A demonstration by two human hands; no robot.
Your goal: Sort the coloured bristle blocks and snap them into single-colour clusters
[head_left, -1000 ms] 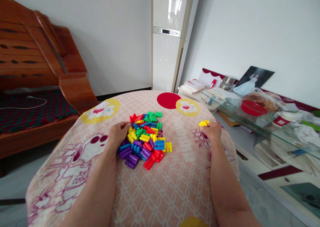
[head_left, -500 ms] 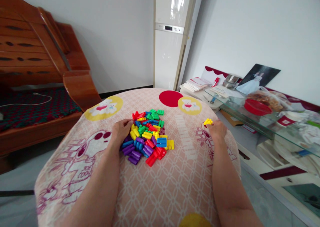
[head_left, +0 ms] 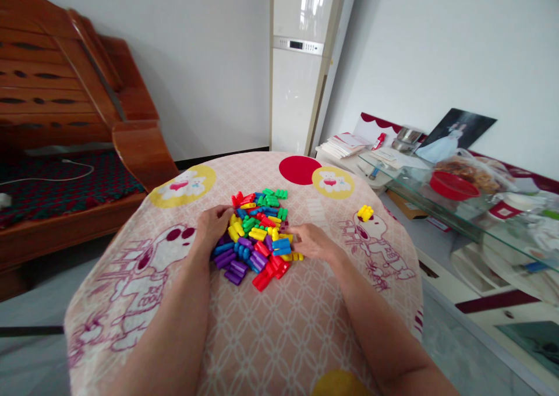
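Note:
A pile of small plastic building blocks (head_left: 257,234) in red, yellow, green, blue and purple lies on the cloth-covered table. At the pile's left edge rests my left hand (head_left: 213,226), fingers loosely extended against the blocks and partly hidden; I see nothing held in it. My right hand (head_left: 312,241) reaches in from the right, finger and thumb apart beside a blue block (head_left: 282,246) and a yellow block (head_left: 297,257). Away from the pile, a small cluster of yellow blocks (head_left: 365,212) sits alone on the table's right side.
A patterned tablecloth (head_left: 271,338) covers the round table. To the left stands a wooden bench (head_left: 140,151). On the right, a glass-topped cabinet (head_left: 406,189) carries papers, a red bowl (head_left: 454,185) and bags. A tall white air conditioner (head_left: 297,99) stands behind.
My right hand has let go of the yellow blocks at the table's right side and moved left to the pile. My left hand has stayed at the pile's left edge.

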